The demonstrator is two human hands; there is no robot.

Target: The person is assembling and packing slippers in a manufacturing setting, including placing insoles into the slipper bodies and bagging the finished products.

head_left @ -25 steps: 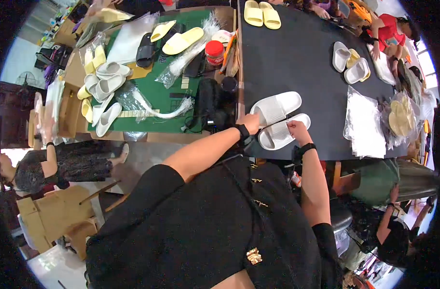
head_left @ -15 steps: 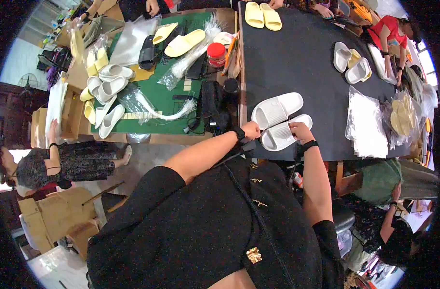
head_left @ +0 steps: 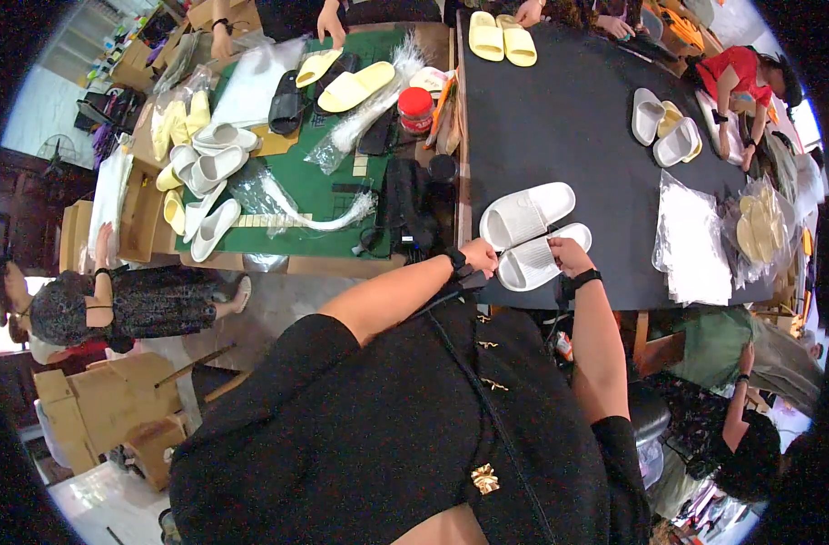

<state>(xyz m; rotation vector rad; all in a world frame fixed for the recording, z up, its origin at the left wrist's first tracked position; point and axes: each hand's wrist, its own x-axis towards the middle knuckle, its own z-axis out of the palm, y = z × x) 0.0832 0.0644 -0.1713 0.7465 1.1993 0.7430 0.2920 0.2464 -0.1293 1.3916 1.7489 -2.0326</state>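
White ridge-strapped slippers [head_left: 531,263]: paired by the black rectangular tabletop's [head_left: 560,118] near-left corner.
My left hand [head_left: 480,258]: at the nearer heel, grip I can't tell.
My right hand [head_left: 571,257]: pinching that slipper's strap.

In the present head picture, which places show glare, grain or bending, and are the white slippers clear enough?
Head view throughout: the black table looks curved, corners go black; plastic bags at right shine whitish; a bright patch near the right rim is washed out; grain speckles the black top; the white slippers show their ribbed straps.
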